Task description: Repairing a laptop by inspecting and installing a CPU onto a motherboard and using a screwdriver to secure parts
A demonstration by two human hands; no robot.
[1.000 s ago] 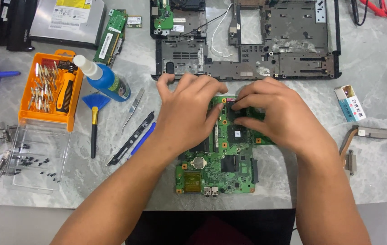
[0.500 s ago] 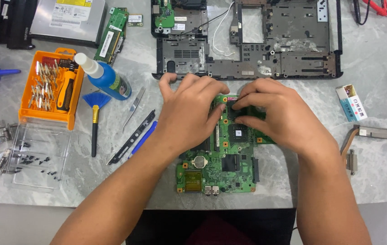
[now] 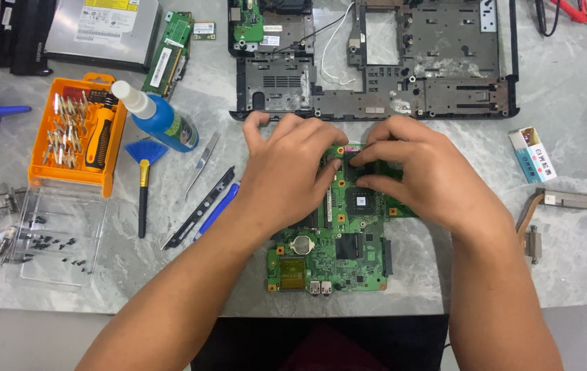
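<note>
Bare left hand (image 3: pixel 286 172) and bare right hand (image 3: pixel 424 175), without gloves, rings or watch. Forearms uncovered up to the lower edge of the view, no sleeve showing. Short, unpainted nails on the fingers (image 3: pixel 366 154).

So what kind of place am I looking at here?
Most likely an electronics repair bench: both hands, left hand and right hand, rest on a bare green motherboard, with a stripped laptop chassis behind it and an orange screwdriver bit kit on the marble-look table.

green motherboard (image 3: pixel 338 254), orange screwdriver case (image 3: pixel 77 137), blue bottle (image 3: pixel 163 122) (white cap), grey marbled table (image 3: pixel 568 103)
</note>
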